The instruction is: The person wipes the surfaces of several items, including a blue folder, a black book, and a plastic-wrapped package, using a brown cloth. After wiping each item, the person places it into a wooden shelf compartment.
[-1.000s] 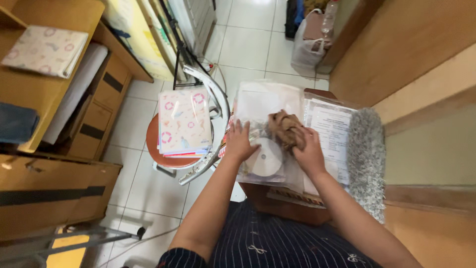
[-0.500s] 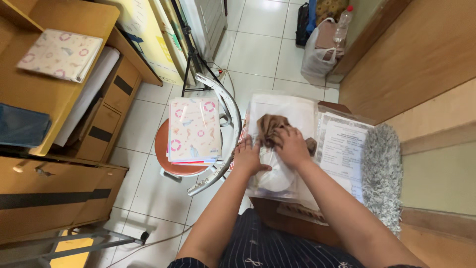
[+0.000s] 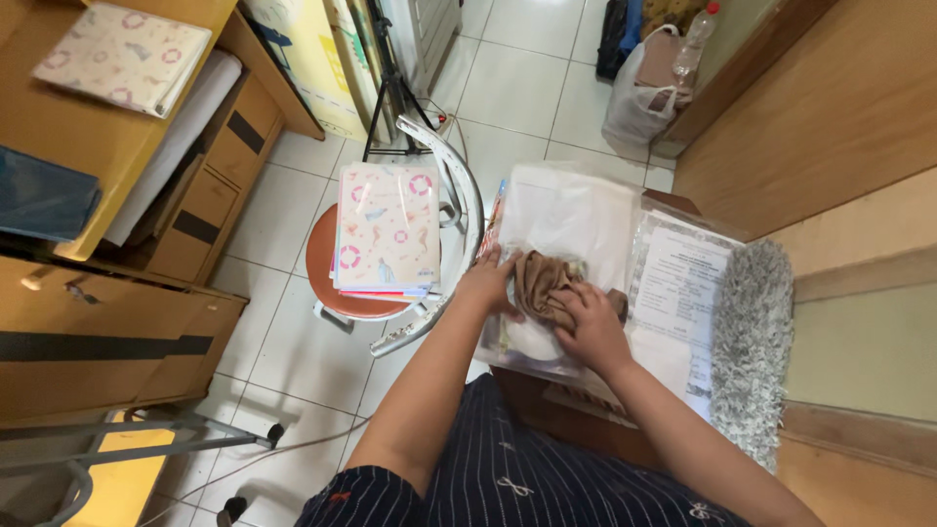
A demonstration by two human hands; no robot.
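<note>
A crumpled brown cloth (image 3: 544, 281) lies on a clear plastic sleeve (image 3: 566, 220) that holds white sheets and a white disc. My right hand (image 3: 590, 328) presses down on the cloth with curled fingers. My left hand (image 3: 491, 282) rests flat on the sleeve's left edge, touching the cloth's left side. The disc is mostly hidden under the cloth and my hands.
A printed paper in plastic (image 3: 676, 293) lies to the right, beside a grey shaggy mat (image 3: 753, 342). A stack of patterned notebooks (image 3: 387, 229) sits on a round stool (image 3: 327, 289) to the left. Wooden desk with drawers (image 3: 195, 176) far left; white bag (image 3: 639, 102) on the tiled floor.
My right hand has drawn the brown cloth across the sleeve toward me, from its right side to its middle, covering the white disc. My left hand stayed on the left edge.
</note>
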